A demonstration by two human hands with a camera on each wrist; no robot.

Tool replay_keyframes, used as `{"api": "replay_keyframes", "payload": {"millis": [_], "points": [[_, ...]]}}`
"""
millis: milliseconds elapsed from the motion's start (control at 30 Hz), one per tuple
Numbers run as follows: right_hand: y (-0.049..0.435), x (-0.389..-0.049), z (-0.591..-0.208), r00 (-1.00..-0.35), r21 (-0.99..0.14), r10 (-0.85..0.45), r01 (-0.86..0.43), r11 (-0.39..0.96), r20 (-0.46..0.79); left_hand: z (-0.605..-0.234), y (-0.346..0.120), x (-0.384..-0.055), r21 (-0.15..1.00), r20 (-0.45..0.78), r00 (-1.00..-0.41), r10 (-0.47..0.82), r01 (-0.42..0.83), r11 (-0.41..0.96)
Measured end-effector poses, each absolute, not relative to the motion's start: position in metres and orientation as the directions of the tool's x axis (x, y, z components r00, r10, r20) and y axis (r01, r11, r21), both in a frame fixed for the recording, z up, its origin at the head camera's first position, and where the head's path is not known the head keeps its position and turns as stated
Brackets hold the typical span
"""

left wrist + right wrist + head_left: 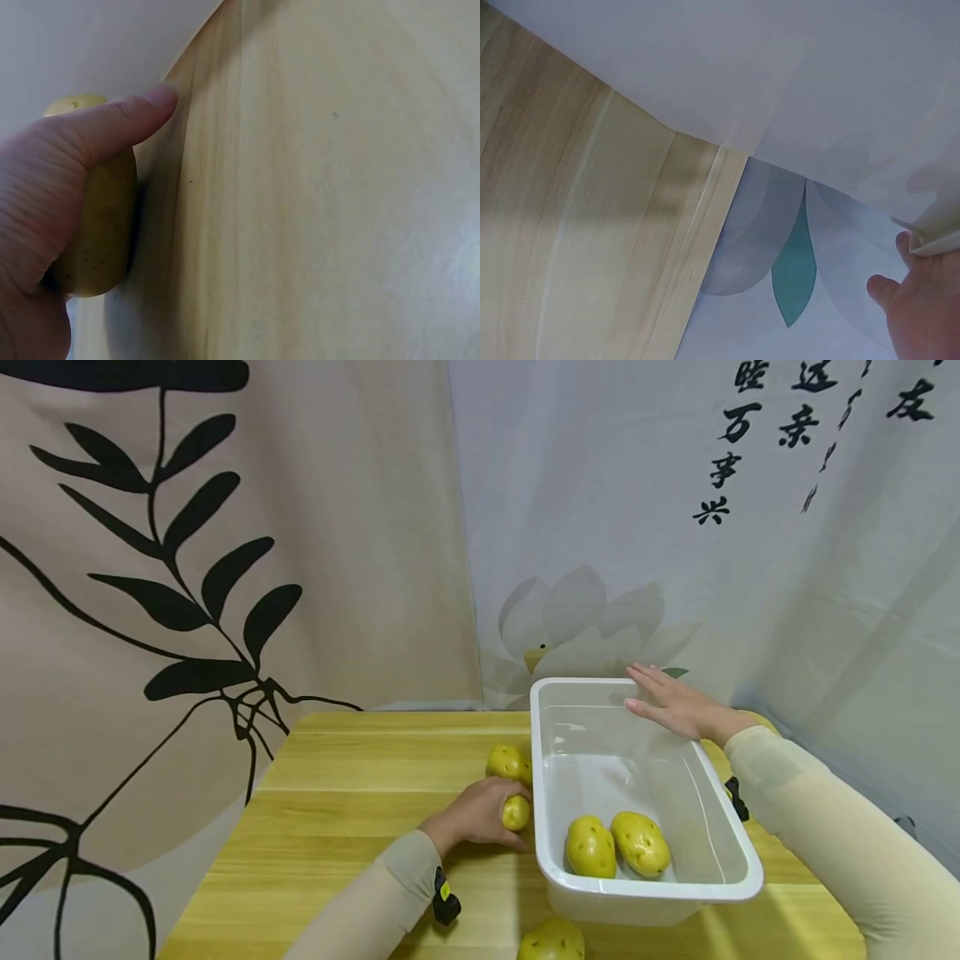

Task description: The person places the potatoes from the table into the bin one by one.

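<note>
My left hand (pixel 486 810) grips a yellow potato (pixel 515 812) on the wooden table, close to the left wall of a white plastic bin (pixel 551 893). In the left wrist view, the thumb lies across this potato (pixel 97 232). Another potato (pixel 507 763) sits just beyond the hand, by the bin. Inside the bin lie two potatoes, one on the left (pixel 591 847) and one on the right (pixel 641 843). My right hand (pixel 678 703) rests with extended fingers at the bin's far right corner; the right wrist view shows only part of this hand (pixel 926 307) beside the rim.
One more potato (pixel 552 941) lies in front of the bin, cut off by the head view's lower edge. The wooden table (pixel 360 777) extends to the left. Behind it hangs a pale curtain (pixel 375 527) printed with leaves, a flower and characters.
</note>
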State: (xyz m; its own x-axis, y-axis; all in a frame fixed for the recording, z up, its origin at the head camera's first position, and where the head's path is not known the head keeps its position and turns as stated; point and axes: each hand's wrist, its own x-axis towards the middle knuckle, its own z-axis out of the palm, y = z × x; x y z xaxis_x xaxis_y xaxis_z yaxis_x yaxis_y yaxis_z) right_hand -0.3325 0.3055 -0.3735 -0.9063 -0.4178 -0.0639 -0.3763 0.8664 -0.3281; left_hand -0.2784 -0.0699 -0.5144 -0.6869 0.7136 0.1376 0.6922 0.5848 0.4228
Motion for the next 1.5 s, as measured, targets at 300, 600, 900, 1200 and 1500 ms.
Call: {"api": "replay_keyframes", "payload": {"millis": [300,600,900,1200,1500], "points": [[0.306,-0.334,-0.374,-0.905,-0.331,-0.421,-0.381,0.863,-0.058,-0.516,-0.070,-0.278,0.411,0.154,-0.710,0.687,0.678,0.609],[0.305,-0.334,-0.374,-0.903,-0.330,-0.425,-0.385,0.862,-0.057,-0.517,-0.071,-0.277,0.399,0.155,-0.694,0.703,0.695,0.599],[0.305,-0.333,-0.373,-0.906,-0.327,-0.419,-0.378,0.866,-0.062,-0.511,-0.079,-0.274,0.407,0.137,-0.690,0.710,0.693,0.595],[0.304,-0.332,-0.371,-0.907,-0.329,-0.417,-0.375,0.867,-0.064,-0.506,-0.091,-0.272,0.470,0.126,-0.717,0.686,0.652,0.595],[0.302,-0.330,-0.369,-0.906,-0.332,-0.416,-0.371,0.867,-0.073,-0.489,-0.096,-0.271,0.482,0.147,-0.722,0.676,0.649,0.589]]}}
